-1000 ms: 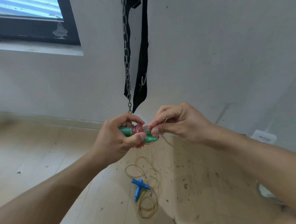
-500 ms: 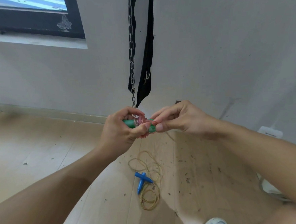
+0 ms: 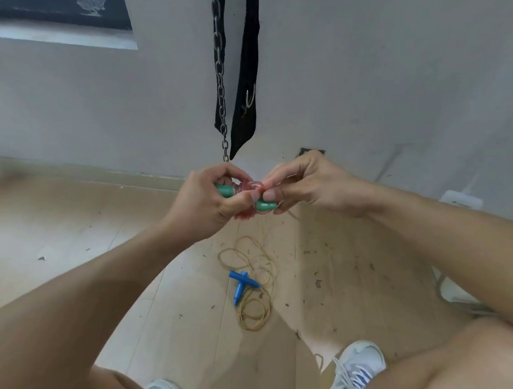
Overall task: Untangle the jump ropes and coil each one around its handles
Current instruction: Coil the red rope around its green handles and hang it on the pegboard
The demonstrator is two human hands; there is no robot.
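Rope (image 3: 248,187) pinched in curled fingers (image 3: 269,195)

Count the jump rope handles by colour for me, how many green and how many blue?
Green handles: 2, one in the left hand at, one beside the right hand at, with pink rope wound around them.
Blue handles: 2, lying crossed on the floor at and, amid loose yellow rope.
Total: 4 handles.

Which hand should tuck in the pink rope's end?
Probably the right hand: its fingers pinch at the pink rope, while the left hand grips the green handles.
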